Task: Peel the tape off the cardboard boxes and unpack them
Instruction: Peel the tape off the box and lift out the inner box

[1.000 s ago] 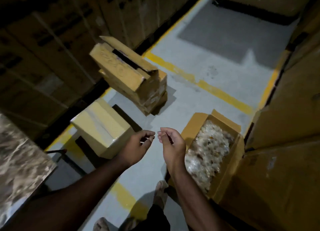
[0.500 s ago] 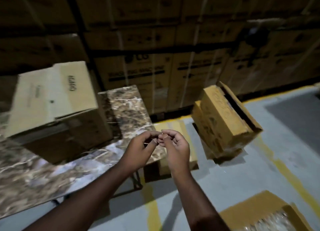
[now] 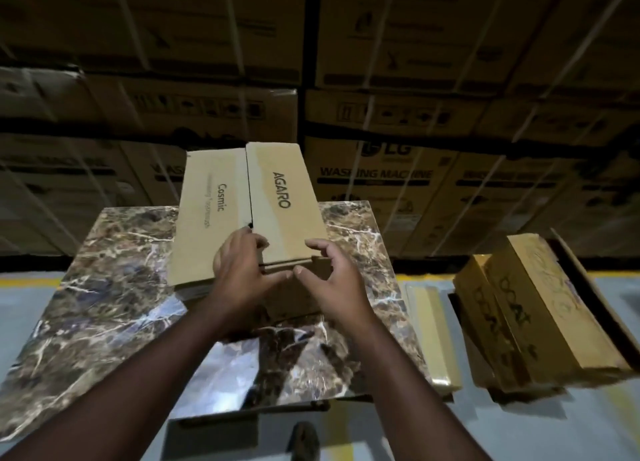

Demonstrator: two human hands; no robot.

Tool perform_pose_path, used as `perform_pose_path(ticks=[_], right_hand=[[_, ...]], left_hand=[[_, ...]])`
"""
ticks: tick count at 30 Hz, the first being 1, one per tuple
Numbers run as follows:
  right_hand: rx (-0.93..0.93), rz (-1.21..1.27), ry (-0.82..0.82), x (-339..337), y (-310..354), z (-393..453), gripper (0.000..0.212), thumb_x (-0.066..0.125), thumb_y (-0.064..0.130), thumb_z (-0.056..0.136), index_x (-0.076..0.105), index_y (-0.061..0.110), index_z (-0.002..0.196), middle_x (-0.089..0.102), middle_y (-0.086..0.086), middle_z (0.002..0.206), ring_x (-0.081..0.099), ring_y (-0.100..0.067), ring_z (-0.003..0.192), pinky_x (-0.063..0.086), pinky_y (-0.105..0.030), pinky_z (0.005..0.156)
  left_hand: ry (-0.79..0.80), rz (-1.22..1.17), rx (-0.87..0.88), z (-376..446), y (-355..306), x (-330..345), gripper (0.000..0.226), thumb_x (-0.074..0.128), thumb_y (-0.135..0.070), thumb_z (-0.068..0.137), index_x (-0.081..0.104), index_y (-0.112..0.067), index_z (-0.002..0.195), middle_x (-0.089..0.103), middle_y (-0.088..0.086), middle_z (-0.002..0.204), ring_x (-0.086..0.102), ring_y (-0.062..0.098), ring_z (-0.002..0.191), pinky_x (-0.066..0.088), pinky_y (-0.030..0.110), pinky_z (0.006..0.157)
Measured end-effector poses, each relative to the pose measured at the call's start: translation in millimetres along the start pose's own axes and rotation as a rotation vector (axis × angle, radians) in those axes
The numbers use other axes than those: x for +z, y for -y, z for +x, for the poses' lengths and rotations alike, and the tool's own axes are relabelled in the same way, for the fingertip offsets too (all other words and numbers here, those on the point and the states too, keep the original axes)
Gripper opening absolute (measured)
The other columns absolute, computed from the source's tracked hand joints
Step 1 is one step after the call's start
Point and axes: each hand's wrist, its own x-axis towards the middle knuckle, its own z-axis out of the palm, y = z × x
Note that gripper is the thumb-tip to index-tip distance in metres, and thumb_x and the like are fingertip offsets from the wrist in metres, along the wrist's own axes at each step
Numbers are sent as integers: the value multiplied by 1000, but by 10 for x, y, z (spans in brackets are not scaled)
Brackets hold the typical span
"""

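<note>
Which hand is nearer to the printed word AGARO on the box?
Left. The left hand reaches the flap seam just below and left of the AGARO word; the right hand is lower, at the flap's near edge.

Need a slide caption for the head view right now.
Both hands reach the AGARO box on the marbled table.

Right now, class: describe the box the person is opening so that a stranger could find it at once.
Find the marble-patterned table before the wall of large cartons. On it stands a tan cardboard box, both hands at its near edge. Unlike the floor boxes at right, its flaps read AGARO and Cosmic.
</note>
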Motion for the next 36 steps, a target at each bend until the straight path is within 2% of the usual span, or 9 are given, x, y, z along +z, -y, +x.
perform_pose_path(ticks=[6, 12, 15, 17, 20, 23, 27, 31, 36], right_hand=[[-216, -724, 312, 115, -131, 779, 99, 70, 76, 77, 26, 41, 158, 4, 14, 172, -4, -16, 158, 11, -51, 127], [-378, -481, 148, 217, -504, 973, 88, 74, 63, 79, 45, 31, 155, 23, 12, 168, 7, -9, 158, 18, -27, 122], [-399, -309, -111, 243, -601, 1006, 61, 71, 48, 91, 60, 19, 144, 51, 4, 153, 45, -13, 145, 42, -33, 118], [-368, -343, -194, 191, -564, 1112, 59, 71, 51, 92, 61, 22, 143, 56, 6, 149, 56, -15, 136, 47, -35, 112], [-401, -582, 112, 195, -412, 1206, 89, 52, 87, 81, 42, 39, 155, 26, 15, 168, 20, -14, 157, 18, -41, 122], [-366, -637, 266, 264, -243, 1205, 107, 59, 87, 76, 14, 44, 162, 0, 19, 172, -2, -12, 159, 13, -42, 121], [-100, -278, -75, 336, -273, 1140, 85, 71, 5, 85, 38, 31, 158, 42, 7, 161, 43, -20, 145, 51, -45, 110], [316, 219, -451, 411, -47, 1109, 40, 64, 42, 100, 71, 9, 122, 74, -1, 98, 70, -22, 90, 53, -26, 68], [411, 522, -740, 280, 299, 1093, 36, 65, 41, 99, 50, 18, 75, 59, 1, 80, 55, -8, 69, 43, -28, 74]], left_hand=[[184, 217, 117, 365, 268, -152, 120, 60, -94, 58, 30, -28, 153, 28, -4, 162, 24, 17, 150, 20, 45, 118], [287, 209, 154, 592, 460, -238, 125, 50, -93, 65, 7, -27, 163, 8, -6, 172, 2, 10, 157, 4, 40, 125], [296, 201, 141, 665, 485, -244, 122, 48, -91, 70, 7, -27, 164, 7, -9, 171, 3, 10, 157, 3, 35, 124], [319, 118, 119, 699, 492, -279, 109, 49, -81, 75, 13, -30, 164, 8, -15, 169, 7, 8, 157, 4, 34, 126], [343, -350, 37, 769, 525, -356, 80, 56, -45, 81, 35, -36, 157, 27, -18, 166, 23, 3, 153, 20, 46, 127], [341, -714, 18, 824, 457, -428, 70, 49, -4, 85, 44, -28, 151, 36, -17, 163, 31, 5, 151, 30, 40, 122], [272, -752, 48, 891, 264, -409, 60, 42, 13, 99, 45, -23, 146, 46, -13, 157, 39, 5, 147, 39, 33, 117], [416, 60, 65, 1043, 229, -245, 54, 49, -48, 103, 36, -34, 153, 25, 1, 168, 6, 22, 159, 4, 57, 127], [418, 367, 64, 1137, 126, -266, 59, 42, -39, 101, 32, -25, 157, 5, 4, 173, -9, 35, 158, -7, 72, 119]])
